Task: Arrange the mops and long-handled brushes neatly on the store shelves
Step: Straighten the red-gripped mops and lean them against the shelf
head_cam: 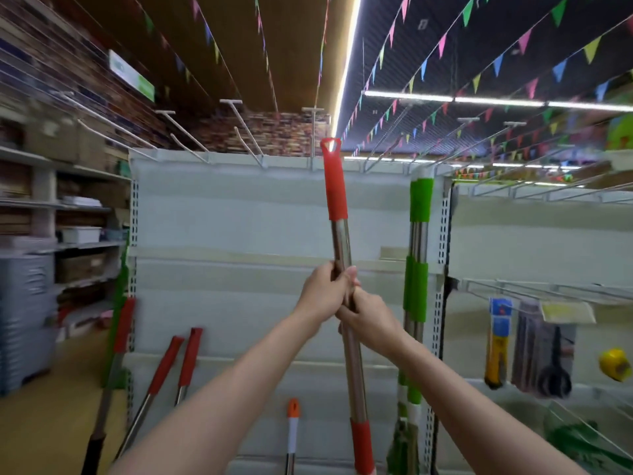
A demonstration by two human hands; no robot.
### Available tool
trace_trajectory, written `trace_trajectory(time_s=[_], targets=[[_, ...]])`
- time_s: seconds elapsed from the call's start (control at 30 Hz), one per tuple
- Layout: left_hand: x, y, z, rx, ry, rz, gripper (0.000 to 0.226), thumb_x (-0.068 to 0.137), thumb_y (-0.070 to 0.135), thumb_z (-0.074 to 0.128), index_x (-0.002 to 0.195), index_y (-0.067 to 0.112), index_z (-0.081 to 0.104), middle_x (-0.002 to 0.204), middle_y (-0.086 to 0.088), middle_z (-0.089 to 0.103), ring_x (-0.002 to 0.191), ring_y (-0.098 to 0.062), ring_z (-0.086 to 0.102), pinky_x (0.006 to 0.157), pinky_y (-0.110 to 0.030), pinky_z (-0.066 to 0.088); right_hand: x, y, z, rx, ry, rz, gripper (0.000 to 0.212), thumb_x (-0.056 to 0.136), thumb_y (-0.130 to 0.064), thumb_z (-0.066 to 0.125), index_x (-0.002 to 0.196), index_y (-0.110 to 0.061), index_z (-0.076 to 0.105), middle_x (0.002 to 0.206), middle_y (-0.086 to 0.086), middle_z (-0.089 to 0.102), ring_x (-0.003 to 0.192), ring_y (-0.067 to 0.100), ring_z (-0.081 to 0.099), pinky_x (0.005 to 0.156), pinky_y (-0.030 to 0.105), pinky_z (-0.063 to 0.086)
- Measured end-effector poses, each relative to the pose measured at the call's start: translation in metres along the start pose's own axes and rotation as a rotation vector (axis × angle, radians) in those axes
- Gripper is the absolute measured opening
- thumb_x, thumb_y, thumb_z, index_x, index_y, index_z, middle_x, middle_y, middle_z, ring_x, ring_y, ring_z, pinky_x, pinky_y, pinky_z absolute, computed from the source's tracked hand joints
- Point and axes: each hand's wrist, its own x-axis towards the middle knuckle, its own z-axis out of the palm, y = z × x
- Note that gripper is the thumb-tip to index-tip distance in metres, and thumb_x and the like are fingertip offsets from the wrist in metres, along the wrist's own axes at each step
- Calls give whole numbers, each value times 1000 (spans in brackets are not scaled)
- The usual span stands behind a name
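At frame centre a red-gripped mop pole (pixel 342 241) is held upright by the left hand (pixel 323 294) and right hand (pixel 368 317), both wrapped around it, apparently for hanging by its loop on a hook (pixel 313 132) above the shelf panel (pixel 239 207).

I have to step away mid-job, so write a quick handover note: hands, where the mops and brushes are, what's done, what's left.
Left hand and right hand both grip the steel shaft of the red-grip handle, held upright in front of the white shelf panel; its top loop is near the hooks.
Done: green-grip handles stand at the panel's right edge.
Left: hang or stand the held one; two red-grip handles lean at lower left, another at the left upright, and an orange-tipped handle stands low in the centre.
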Motion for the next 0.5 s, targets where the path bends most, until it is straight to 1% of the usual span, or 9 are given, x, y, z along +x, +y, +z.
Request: trace_trajectory(time_s=[0.07, 0.17, 0.23, 0.37, 0.5], targets=[[11, 8, -5, 14, 33, 25, 19, 90, 29, 53, 74, 21, 56, 89, -6, 72, 92, -26, 68, 93, -46, 50, 13, -7, -4, 28, 13, -33, 26, 86, -32, 45, 92, -9, 55, 78, 4, 73, 84, 29, 69, 78, 46, 55], [19, 15, -13, 32, 80, 24, 19, 91, 30, 52, 75, 19, 54, 94, -8, 73, 93, -26, 68, 92, -46, 51, 28, -13, -3, 55, -8, -78, 25, 87, -29, 44, 88, -8, 58, 74, 3, 71, 74, 24, 69, 74, 46, 57], [23, 14, -17, 48, 99, 3, 20, 92, 31, 51, 75, 19, 53, 96, -10, 72, 93, -26, 68, 91, -45, 51, 35, -16, 2, 85, -33, -97, 25, 88, -28, 43, 88, -8, 58, 73, 3, 70, 71, 23, 69, 72, 46, 57], [35, 11, -24, 105, 146, -24, 21, 91, 33, 51, 83, 14, 56, 97, -9, 72, 94, -26, 67, 92, -45, 50, 53, -20, 11, 159, -74, -113, 26, 89, -31, 42, 91, -9, 56, 72, 3, 69, 73, 26, 70, 73, 49, 57], [50, 14, -27, 145, 190, -20, 26, 92, 33, 50, 91, 8, 57, 97, -11, 72, 93, -25, 67, 92, -45, 50, 72, -25, 12, 218, -86, -139, 29, 91, -29, 43, 95, -4, 57, 77, 9, 69, 72, 32, 70, 68, 50, 58]])
